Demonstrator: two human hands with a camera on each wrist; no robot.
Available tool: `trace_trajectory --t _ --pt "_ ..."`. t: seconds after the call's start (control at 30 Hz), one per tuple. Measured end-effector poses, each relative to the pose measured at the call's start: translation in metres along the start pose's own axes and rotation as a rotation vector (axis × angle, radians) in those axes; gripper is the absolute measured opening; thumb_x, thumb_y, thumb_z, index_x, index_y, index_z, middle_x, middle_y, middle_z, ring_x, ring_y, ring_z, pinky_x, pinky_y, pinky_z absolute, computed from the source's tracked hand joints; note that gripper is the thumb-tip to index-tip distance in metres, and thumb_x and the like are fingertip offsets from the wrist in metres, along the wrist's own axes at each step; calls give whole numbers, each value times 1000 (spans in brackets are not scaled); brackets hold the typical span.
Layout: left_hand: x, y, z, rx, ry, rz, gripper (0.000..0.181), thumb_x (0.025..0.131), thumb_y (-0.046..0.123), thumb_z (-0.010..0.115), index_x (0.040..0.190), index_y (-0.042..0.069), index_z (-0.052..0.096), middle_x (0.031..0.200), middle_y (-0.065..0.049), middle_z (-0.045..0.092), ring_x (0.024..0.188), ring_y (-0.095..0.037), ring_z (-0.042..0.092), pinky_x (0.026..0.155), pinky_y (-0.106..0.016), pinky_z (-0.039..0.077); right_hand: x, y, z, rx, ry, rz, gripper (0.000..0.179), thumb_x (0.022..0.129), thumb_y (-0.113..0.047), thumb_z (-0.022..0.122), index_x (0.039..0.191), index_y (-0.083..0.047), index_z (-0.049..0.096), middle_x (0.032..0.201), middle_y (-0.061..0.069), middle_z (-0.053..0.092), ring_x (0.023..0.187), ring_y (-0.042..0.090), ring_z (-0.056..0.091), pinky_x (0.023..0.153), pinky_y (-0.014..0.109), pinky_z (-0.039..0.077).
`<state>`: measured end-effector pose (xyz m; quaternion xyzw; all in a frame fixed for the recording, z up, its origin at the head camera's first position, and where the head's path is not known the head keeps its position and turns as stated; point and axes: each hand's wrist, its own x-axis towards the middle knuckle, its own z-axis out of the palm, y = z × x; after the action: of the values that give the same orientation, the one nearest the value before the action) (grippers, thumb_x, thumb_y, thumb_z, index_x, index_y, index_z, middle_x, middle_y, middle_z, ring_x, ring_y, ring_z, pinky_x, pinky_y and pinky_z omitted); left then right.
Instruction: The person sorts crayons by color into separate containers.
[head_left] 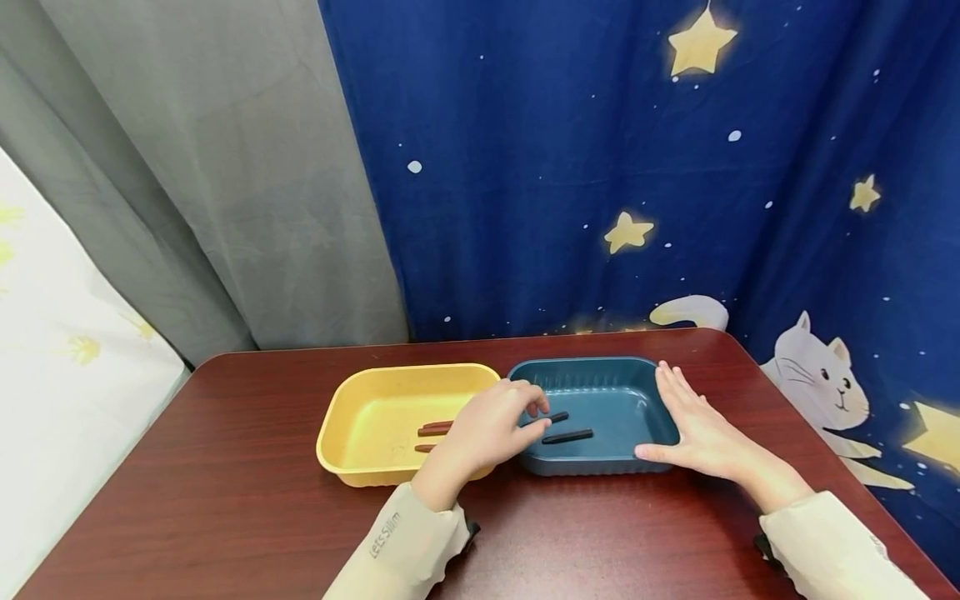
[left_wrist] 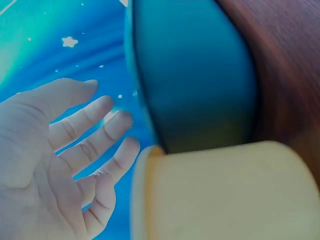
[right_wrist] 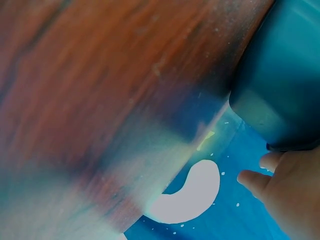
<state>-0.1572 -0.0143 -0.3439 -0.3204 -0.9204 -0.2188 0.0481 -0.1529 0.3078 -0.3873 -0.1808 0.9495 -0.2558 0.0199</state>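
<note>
My left hand (head_left: 491,421) hangs over the gap between a yellow tub (head_left: 352,392) and a dark blue tub (head_left: 592,465), fingers loosely bent and holding nothing. Its fingertips overlap the blue tub's left side in the head view. Two black crayon-like sticks (head_left: 567,437) lie inside the blue tub, one partly behind the left fingers. Several reddish-brown sticks (head_left: 433,431) are in the yellow tub, partly hidden by the left hand. At the blue tub's right end, my right hand (head_left: 701,433) rests by the rim, fingers spread straight and thumb at the front corner.
Both tubs stand side by side on a reddish-brown wooden table (head_left: 225,500), near its back edge. Behind it hang a blue star-patterned curtain (head_left: 525,167) and a grey curtain (head_left: 262,167). White cloth (head_left: 67,400) is at the left.
</note>
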Motion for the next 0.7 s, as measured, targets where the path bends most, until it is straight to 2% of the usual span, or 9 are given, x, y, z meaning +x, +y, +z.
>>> trace_trajectory --t 0.17,0.43,0.57,0.7 --pt "-13 2 -11 -14 37 10 16 94 28 67 104 17 72 99 4 70 92 -14 62 77 -26 54 0 0 0 3 -10 2 118 81 -51 75 157 4 4 166 25 0 152 48 -2 107 80 11" --pt "-36 -8 -24 40 185 60 19 91 24 70 107 14 70 95 2 69 93 -13 59 78 -30 54 3 0 -4 -20 -30 -9 120 80 -52 75 158 3 3 166 24 0 152 48 2 107 80 12" --pt "-54 -19 -27 97 219 82 30 89 24 72 116 12 67 104 0 69 95 -14 61 81 -31 55 -3 3 -8 14 -5 -26 112 84 -47 74 160 -5 4 167 22 1 152 47 0 107 81 11" --pt "-74 -41 -35 187 269 82 40 88 25 73 123 9 66 121 -4 68 111 -21 64 90 -39 56 -14 11 -16 45 70 -64 101 89 -40 72 162 -18 5 168 14 0 155 39 -5 111 78 6"
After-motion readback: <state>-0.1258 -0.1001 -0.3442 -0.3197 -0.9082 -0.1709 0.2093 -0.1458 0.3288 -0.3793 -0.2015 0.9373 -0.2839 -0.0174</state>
